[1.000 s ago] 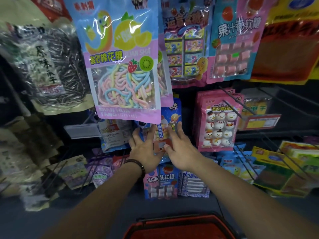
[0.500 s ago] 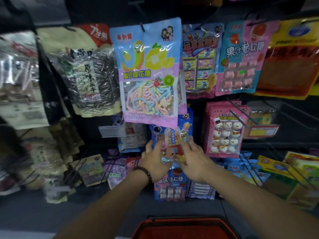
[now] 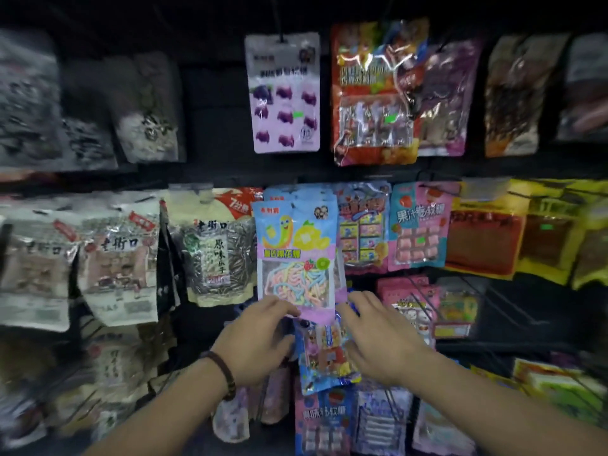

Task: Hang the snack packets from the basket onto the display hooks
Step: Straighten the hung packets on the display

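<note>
Blue plastic showed between my hands: the small blue snack packet (image 3: 324, 357) was upright in front of the display, low in the middle of the rack. Its top sat just under the bottom edge of the marshmallow rope pouch (image 3: 297, 255).

My right hand (image 3: 378, 337) held the packet by its right side, with the thumb laid across the front and the fingers (image 3: 360, 299) curled up round its top corner. My left hand (image 3: 260, 337) was at the packet's left edge, the thumb just touching it. Its fingers lay over the pink lower band of the marshmallow rope pouch, but the blur kept me from telling whether that hand gripped anything or only pressed. A dark beaded bracelet (image 3: 223, 373) sat on my left wrist.

The marshmallow rope pouch hung in the middle row, with a sunflower seed bag (image 3: 214, 255) just beside it on the left. Pink snowman marshmallow packets (image 3: 408, 307) hung near my right hand. A purple grape gummy packet (image 3: 284, 93) hung in the top row, well above.
</note>
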The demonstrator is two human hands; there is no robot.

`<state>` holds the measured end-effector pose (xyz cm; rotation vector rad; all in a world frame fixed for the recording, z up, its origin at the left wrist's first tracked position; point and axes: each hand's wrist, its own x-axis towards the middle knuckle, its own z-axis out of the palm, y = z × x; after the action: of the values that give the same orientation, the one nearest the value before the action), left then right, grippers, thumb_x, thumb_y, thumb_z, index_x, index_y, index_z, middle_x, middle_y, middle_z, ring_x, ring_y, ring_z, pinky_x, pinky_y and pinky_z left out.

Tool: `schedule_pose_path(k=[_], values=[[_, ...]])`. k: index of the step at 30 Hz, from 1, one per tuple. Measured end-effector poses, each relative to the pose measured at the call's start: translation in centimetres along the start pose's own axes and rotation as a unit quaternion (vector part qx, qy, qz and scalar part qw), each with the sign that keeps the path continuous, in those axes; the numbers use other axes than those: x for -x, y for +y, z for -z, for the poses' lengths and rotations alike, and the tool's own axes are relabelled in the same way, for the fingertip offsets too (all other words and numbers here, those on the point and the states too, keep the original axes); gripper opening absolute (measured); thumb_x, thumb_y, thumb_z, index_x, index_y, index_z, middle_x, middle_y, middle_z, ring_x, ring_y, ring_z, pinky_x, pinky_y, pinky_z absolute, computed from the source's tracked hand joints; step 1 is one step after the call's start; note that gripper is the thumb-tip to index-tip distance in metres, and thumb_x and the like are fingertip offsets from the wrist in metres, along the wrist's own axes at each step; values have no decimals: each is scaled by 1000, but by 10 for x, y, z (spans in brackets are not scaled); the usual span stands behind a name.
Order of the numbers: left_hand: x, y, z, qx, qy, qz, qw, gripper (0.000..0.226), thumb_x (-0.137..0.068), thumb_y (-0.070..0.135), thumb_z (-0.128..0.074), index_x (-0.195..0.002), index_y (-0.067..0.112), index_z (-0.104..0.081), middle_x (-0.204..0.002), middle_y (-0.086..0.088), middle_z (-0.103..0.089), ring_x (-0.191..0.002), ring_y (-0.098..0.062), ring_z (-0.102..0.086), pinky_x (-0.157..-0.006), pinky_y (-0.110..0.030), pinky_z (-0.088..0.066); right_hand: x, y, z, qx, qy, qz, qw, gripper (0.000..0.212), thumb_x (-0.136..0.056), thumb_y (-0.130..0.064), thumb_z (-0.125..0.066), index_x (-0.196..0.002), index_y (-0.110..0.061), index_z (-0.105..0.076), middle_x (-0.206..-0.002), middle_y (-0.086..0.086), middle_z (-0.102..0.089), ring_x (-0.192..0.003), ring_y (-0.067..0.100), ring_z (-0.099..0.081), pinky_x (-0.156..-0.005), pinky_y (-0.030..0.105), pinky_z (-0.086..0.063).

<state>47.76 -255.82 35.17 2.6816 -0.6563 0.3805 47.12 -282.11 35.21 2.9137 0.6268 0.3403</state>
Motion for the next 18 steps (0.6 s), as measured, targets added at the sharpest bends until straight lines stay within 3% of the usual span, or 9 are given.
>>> schedule_pose_path(k=[4,7,9,12,15,18], values=[[-17,-5,45,-67,25,-20,997,48,-99,41,-63,-144,35,-50,-145,11,-43,-134,-17,-48,-105,-35,-50,-8,2,42,33,55,14,998,67,-102,-40,-52,-160,-15,-28,-164,17,-26,-152,39,-27,-118,51,-41],[-35,-8,64,-92,31,-9,995,59,-100,44,-64,-153,38,-40,-163,5,-30,-147,-25,-40,-115,-43,-47,-26,-4,59,62,65,41,995,81,-104,-45,-51,-168,-14,-12,-176,20,-2,-164,40,-4,-132,56,-19],[-51,-9,69,-97,31,1,995,66,-102,41,-63,-159,42,-30,-172,-2,-15,-154,-31,-35,-120,-47,-44,-44,-6,62,81,58,52,994,87,-107,-48,-46,-170,-16,3,-176,19,17,-164,39,12,-133,57,-9],[-69,-10,67,-115,22,2,993,76,-106,33,-60,-167,44,-16,-178,-5,10,-164,-36,-10,-125,-50,-39,-68,-7,61,102,68,39,992,91,-106,-54,-43,-169,-19,12,-173,21,28,-162,41,22,-132,62,-3],[-84,-12,63,-155,24,-6,988,89,-103,37,-62,-168,48,-2,-176,-3,28,-165,-35,14,-121,-50,-45,-84,-5,56,101,56,6,993,90,-108,-52,-42,-169,-21,16,-170,22,35,-160,42,28,-131,64,3],[-95,-15,51,-173,26,-11,984,93,-100,40,-63,-167,49,1,-173,-5,34,-161,-38,26,-132,-54,-22,-95,-1,49,96,44,-17,994,90,-108,-53,-41,-168,-20,17,-168,22,39,-159,43,28,-131,64,2]])
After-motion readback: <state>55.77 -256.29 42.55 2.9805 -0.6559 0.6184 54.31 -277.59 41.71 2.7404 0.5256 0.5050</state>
